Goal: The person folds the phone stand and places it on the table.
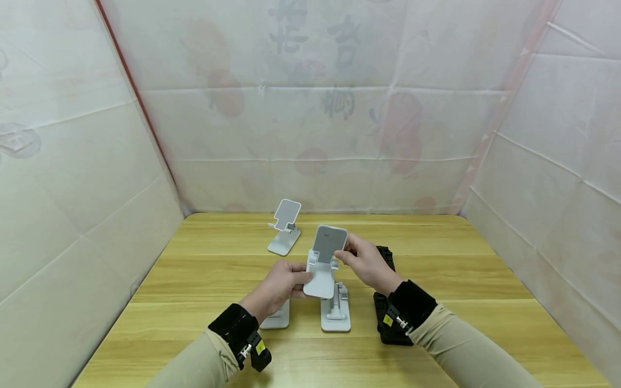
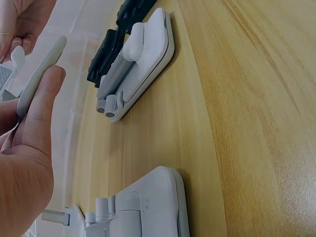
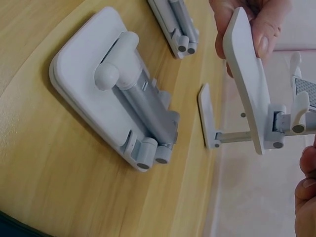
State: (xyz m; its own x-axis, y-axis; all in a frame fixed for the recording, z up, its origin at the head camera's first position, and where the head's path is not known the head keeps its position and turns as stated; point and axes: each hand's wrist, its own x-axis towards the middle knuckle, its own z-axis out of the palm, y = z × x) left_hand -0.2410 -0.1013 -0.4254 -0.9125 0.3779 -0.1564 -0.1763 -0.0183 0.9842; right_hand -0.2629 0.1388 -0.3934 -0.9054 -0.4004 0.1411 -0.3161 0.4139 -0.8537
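Note:
I hold a white phone stand in the air over the wooden table, partly unfolded. My left hand grips its flat base, with the thumb pressed along the base's edge. My right hand pinches the upper plate with the grey pad at its right side. In the right wrist view the hinge and cradle lip show between the two hands.
A folded white stand lies flat just under the held one, and another lies under my left wrist. An unfolded white stand stands farther back. Black folded stands lie beneath my right forearm. Cloth walls enclose the table.

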